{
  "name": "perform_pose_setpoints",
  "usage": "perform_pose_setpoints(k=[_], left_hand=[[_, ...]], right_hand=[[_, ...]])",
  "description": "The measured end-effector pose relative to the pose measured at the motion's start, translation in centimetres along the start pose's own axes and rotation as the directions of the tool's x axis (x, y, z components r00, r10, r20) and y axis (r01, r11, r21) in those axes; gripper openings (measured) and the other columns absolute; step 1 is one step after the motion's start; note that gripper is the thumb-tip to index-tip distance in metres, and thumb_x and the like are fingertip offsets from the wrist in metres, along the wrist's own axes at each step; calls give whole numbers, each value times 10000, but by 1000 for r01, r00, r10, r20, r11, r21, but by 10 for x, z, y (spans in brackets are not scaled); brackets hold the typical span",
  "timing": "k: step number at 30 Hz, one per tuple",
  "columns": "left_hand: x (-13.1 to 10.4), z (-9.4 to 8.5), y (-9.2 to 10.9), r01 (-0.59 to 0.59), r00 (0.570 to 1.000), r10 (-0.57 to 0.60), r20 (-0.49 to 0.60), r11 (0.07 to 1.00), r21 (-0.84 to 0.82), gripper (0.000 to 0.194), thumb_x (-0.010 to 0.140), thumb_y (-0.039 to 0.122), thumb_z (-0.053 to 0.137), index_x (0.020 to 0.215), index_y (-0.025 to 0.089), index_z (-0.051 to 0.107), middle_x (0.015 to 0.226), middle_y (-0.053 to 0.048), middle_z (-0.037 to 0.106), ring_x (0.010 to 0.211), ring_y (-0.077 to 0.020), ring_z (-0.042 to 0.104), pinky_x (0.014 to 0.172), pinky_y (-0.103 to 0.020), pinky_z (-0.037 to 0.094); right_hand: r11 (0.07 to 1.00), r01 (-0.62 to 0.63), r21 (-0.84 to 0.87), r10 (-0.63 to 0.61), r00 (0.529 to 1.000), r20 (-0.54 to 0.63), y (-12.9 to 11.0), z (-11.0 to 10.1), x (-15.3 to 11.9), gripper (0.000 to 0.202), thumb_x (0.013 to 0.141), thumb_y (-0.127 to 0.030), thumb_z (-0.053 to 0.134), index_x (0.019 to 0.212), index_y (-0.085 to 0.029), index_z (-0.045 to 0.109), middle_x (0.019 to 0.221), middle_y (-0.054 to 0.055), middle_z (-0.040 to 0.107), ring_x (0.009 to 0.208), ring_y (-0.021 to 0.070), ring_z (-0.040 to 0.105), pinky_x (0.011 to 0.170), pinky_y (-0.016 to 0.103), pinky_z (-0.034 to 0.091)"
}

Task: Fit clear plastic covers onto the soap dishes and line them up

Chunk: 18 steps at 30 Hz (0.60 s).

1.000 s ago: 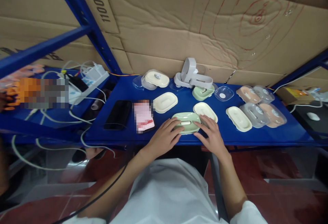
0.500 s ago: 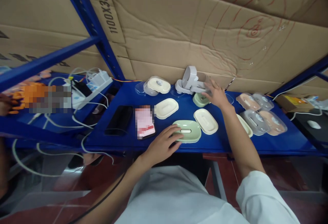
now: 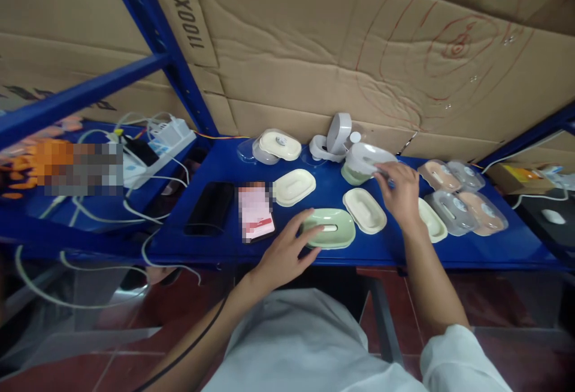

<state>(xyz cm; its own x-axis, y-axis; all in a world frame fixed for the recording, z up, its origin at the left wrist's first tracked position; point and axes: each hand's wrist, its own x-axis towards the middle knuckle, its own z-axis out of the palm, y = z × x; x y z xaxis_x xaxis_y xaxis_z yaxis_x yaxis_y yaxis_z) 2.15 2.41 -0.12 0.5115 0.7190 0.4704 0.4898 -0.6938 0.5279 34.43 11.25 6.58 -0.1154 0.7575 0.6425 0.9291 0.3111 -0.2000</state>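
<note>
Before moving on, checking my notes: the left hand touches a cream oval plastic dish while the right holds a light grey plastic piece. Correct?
Wrong dish colour: the head view shows the left hand touching a pale green dish. The right hand does hold the grey piece.

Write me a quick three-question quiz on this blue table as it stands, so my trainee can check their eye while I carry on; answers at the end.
1. Multiple choice: what do the fingers of the right hand hold?
a) a cream dish
b) a gray dish
c) a white cable

2. True or false: the left hand touches the front green dish.

3. Fill the blank: seen from the person's side, the phone with the lit screen lies to the ____ of the front green dish.

Key: 1 b; 2 true; 3 left
</note>
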Motion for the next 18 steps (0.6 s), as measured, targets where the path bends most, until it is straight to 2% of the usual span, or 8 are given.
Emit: perform_pose_setpoints(k=[2,5,8,11,15,18], left_hand=[[0,0,1,60,998,-60,-1,998,-19,553,1010,248,681,1535,265,510,1694,-160,392,1546,-330,468,1253,-522,474],[0,1,1,106,994,-108,-13,992,-65,695,1002,269,696,1622,295,381,1721,-146,355,1577,-325,427,1267,-516,455],[-2,3,-2,123,992,-125,-17,989,-87,741,1006,273,695,1646,312,323,1730,-144,332,1595,-325,396,1271,-523,447],[-3,5,-5,135,991,-134,16,987,-91,691,1010,288,701,1617,308,372,1723,-146,323,1582,-328,415,1277,-524,438],[-3,6,-6,121,993,-121,7,988,-97,563,1013,309,705,1529,291,481,1678,-139,361,1574,-323,420,1285,-518,427],[-2,6,-5,137,991,-137,7,986,-97,530,1018,305,693,1511,294,497,1679,-132,358,1581,-321,410,1295,-513,412]], right_hand=[[997,31,64,-36,997,69,-23,-11,-35,330,1084,-432,524,1238,-273,769,1246,83,787,1225,313,690,1104,515,445],[981,105,162,-135,972,193,-59,-16,-84,305,1091,-366,532,1316,-339,735,1274,42,783,1262,291,688,1173,534,411],[960,168,225,-229,933,278,-82,-12,-113,362,1104,-308,517,1436,-359,654,1318,42,760,1309,265,667,1215,533,372],[954,176,244,-247,921,301,-89,-6,-123,421,1103,-298,533,1519,-338,580,1348,81,722,1347,258,638,1205,507,383],[938,223,267,-293,921,257,-85,-1,-123,409,1093,-252,562,1496,-318,586,1352,86,715,1385,253,613,1227,506,343],[929,235,287,-306,922,236,-84,0,-122,407,1088,-245,581,1491,-298,585,1385,84,716,1423,260,588,1222,510,341]])
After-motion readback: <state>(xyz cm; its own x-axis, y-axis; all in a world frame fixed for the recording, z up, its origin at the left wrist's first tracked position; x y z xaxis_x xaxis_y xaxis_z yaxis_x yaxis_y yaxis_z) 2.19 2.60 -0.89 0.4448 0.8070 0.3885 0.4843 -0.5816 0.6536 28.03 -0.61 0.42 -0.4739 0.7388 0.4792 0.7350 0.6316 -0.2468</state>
